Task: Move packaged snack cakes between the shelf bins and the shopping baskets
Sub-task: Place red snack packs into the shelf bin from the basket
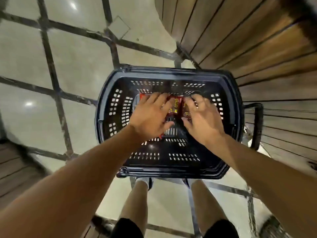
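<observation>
Your black basket (109, 117) sits on the tiled floor (77, 66) just ahead of your feet, with the wooden shelf front (248, 40) close on its far right side. Inside it, at the far end of the bottom, lie the red snack packs (176, 107), directly beneath both hands. Your left hand (151, 117) lies over the left packs, fingers spread and fairly straight, resting on them and not clamped. Your right hand (200, 121) covers the right packs, fingertips curled down at their far edge; whether that grip has closed on one I cannot tell. Blur hides the packs' long axis. Both hands are equally near. Only the basket walls hem in a lift, I judge.
</observation>
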